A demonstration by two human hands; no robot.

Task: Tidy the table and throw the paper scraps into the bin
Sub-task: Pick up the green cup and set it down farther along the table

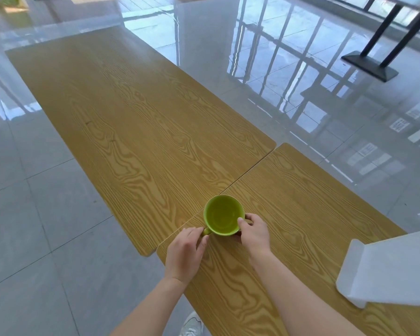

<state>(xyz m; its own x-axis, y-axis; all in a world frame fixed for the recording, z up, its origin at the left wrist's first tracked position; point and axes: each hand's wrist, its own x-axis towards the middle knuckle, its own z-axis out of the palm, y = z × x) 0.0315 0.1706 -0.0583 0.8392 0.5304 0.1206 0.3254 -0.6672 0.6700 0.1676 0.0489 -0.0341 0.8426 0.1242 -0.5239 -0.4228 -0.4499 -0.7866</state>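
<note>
A green mug [222, 214] stands upright and empty on the near wooden table [289, 202], close to the seam with a second table [131, 112]. My left hand [186, 253] pinches the mug's handle at its lower left. My right hand [254, 232] wraps the mug's right side, thumb on the rim. No paper scraps or bin are in view.
A white box-like object [386, 270] sits on the near table at the right edge. A black-based table stand [371, 65] is on the glossy tiled floor at the far right. A white shoe [192, 323] shows below the table's left edge.
</note>
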